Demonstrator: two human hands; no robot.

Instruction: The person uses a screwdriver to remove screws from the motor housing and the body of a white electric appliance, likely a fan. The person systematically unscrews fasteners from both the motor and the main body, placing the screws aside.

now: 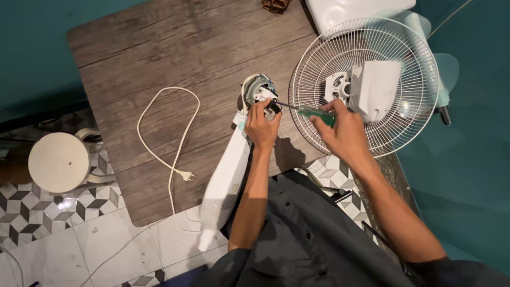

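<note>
Right hand (pixel 342 127) of ours is closed around the green handle of a screwdriver (pixel 313 112), and our left hand (pixel 262 123) is closed on a small black part (pixel 273 106) at the exposed motor (pixel 258 87) of the fan body (pixel 229 172)

From the head camera, the only view we have, the screwdriver lies almost level across the picture. Its handle sits in our right hand and its thin metal shaft runs to the left and slightly up, so the tip meets the black part that our left fingers pinch. The tip is touching or just short of that part; we cannot tell which, since the fingers hide the contact. The work point therefore lies to the left of our right hand, along the long axis of the tool, and our left hand is the nearer one, right on it

The fan body is a long white piece lying on the wooden table (pixel 159 58), its long axis running from the motor down to the lower left, where its far end hangs past the table edge over the tiled floor (pixel 48 212). A white power cord (pixel 170 133) loops on the table to the left, well apart from both hands. The round wire fan guard (pixel 409 106) with a white housing (pixel 374 87) in its middle rests just to the right, partly under our right hand
</note>
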